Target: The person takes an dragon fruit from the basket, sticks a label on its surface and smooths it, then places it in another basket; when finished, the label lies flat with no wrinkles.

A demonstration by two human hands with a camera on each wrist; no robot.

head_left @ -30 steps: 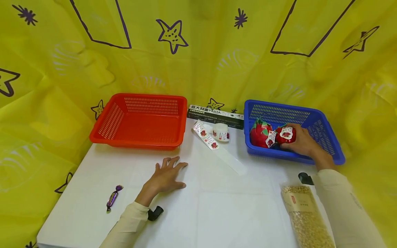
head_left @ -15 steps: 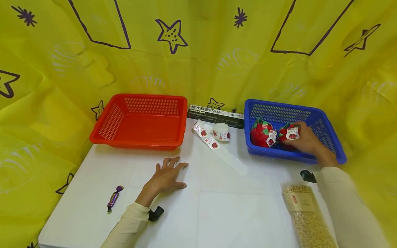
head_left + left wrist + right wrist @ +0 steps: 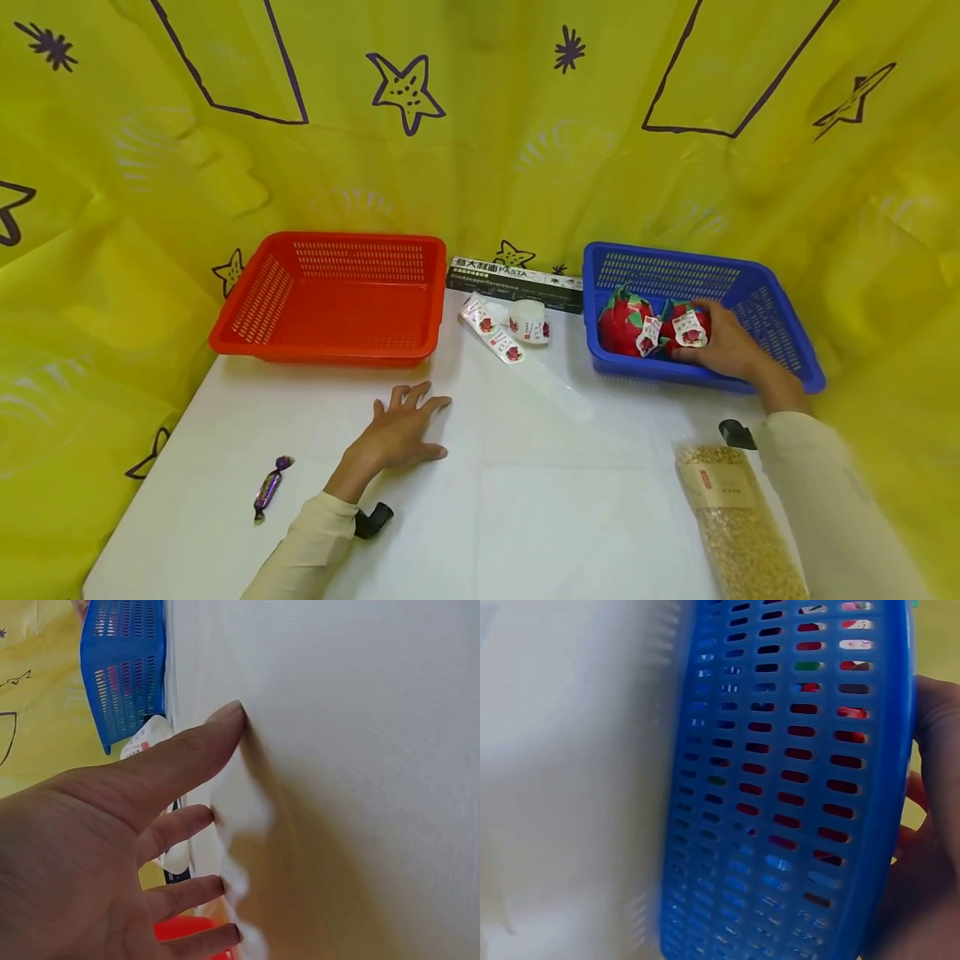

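Inside the blue basket (image 3: pixel 712 375), my right hand (image 3: pixel 723 342) holds a red dragon fruit (image 3: pixel 687 323) with green tips and a white label, the thumb on its near side. A second labelled dragon fruit (image 3: pixel 626 323) lies just left of it. In the right wrist view the basket's slotted wall (image 3: pixel 780 787) hides most of the held fruit, and red shows through the slots. My left hand (image 3: pixel 397 429) rests on the white table with its fingers spread and nothing in its grasp. In the left wrist view its fingertips (image 3: pixel 229 716) touch the table.
A red basket (image 3: pixel 352 354) stands at the back left. Between the baskets lie a pasta box (image 3: pixel 517 287) and a sticker roll (image 3: pixel 529 323) with a loose strip. A purple-wrapped candy (image 3: pixel 268 493) is at left, and a bag of grains (image 3: pixel 738 525) lies beside the right forearm.
My right hand and its dragon fruit first shifted slightly right, then came back left, close against the other fruit. The left hand stays in place. The head view has shifted slightly.
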